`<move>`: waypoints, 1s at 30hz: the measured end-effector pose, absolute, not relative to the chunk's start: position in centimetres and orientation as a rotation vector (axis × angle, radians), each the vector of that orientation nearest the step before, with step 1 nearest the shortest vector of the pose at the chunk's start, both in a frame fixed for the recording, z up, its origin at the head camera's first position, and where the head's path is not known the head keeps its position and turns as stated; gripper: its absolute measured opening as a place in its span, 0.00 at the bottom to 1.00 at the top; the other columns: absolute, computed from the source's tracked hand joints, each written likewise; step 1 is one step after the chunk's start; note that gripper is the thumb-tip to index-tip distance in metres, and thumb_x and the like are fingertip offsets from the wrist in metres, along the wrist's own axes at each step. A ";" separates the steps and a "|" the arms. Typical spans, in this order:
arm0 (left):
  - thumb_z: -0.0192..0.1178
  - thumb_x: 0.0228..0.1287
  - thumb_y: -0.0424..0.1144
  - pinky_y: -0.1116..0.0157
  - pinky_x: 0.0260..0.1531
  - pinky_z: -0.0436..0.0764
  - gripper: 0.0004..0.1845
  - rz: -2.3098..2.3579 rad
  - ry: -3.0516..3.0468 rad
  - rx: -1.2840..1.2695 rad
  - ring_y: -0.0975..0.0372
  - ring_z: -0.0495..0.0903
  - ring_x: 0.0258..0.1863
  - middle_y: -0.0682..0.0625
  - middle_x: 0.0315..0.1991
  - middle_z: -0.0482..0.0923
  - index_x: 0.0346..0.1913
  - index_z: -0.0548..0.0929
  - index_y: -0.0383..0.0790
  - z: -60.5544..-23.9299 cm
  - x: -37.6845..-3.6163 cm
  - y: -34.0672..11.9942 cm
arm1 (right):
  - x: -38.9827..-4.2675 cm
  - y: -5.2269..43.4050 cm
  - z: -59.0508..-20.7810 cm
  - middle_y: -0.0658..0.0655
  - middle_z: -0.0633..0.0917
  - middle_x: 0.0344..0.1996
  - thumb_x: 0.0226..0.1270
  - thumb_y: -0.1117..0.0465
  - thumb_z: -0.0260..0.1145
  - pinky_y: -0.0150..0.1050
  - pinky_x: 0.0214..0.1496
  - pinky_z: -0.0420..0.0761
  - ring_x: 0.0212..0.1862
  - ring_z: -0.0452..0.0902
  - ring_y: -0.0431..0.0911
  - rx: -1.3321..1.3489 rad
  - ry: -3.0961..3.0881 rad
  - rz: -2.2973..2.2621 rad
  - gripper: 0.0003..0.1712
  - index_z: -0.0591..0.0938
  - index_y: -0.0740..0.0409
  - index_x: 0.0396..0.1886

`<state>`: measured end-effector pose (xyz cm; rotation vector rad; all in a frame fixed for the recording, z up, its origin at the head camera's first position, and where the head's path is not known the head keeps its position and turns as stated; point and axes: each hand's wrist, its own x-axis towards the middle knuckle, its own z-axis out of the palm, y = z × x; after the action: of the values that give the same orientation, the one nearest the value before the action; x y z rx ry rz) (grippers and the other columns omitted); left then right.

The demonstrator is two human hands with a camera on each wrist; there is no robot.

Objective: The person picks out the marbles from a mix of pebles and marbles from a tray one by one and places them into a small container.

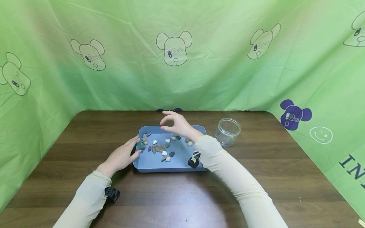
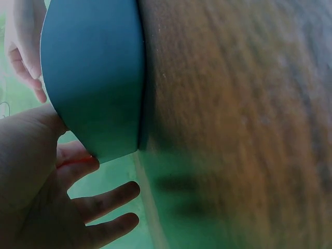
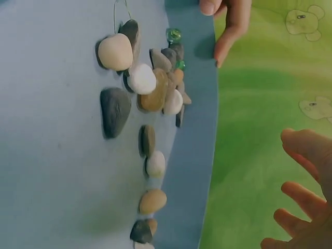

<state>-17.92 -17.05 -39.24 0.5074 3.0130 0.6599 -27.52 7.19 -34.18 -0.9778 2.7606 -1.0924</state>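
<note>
A blue tray [image 1: 176, 163] lies mid-table with several pebbles [image 1: 161, 148] scattered across its left and far parts: white, tan and dark grey. My left hand [image 1: 125, 155] rests against the tray's left wall with its fingers straight; the left wrist view shows the palm [image 2: 57, 207] touching that wall [image 2: 93, 78]. My right hand [image 1: 174, 123] hovers above the tray's far side, fingers loosely bent, holding nothing. In the right wrist view the pebbles [image 3: 150, 91] lie along the tray's edge [image 3: 197, 155], with a green glass bead [image 3: 174, 35] among them.
A clear plastic jar [image 1: 228, 131] stands open just right of the tray, with a few small things at its bottom. The dark wooden table [image 1: 256, 164] is walled on three sides by a green printed cloth [image 1: 182, 63].
</note>
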 end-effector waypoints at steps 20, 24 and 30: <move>0.50 0.68 0.43 0.46 0.62 0.68 0.30 0.673 2.994 0.508 0.43 0.64 0.66 0.35 0.70 0.58 0.68 0.61 0.31 -39.0 -18.0 -17.0 | -28.1 3.2 -35.1 0.60 0.69 0.67 0.61 0.59 0.65 0.48 0.70 0.65 0.69 0.63 0.52 -1.159 2.700 -0.917 0.09 0.84 0.56 0.39; 0.51 0.67 0.43 0.46 0.61 0.69 0.30 0.672 2.998 0.518 0.44 0.65 0.66 0.35 0.70 0.58 0.68 0.61 0.31 -39.1 -18.0 -17.0 | -28.3 2.6 -35.4 0.60 0.68 0.67 0.62 0.59 0.65 0.47 0.70 0.65 0.70 0.62 0.51 -1.167 2.684 -0.901 0.09 0.84 0.57 0.40; 0.51 0.67 0.43 0.46 0.60 0.69 0.30 0.674 3.005 0.533 0.43 0.66 0.65 0.34 0.69 0.58 0.67 0.61 0.30 -39.1 -18.0 -16.9 | -28.7 2.0 -35.7 0.60 0.68 0.67 0.61 0.58 0.66 0.48 0.72 0.62 0.71 0.60 0.51 -1.146 2.678 -0.891 0.08 0.84 0.56 0.38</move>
<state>-18.00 -16.93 -39.05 0.5325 3.0050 0.6738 -28.69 1.99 -35.65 -1.1461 2.6777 -0.8914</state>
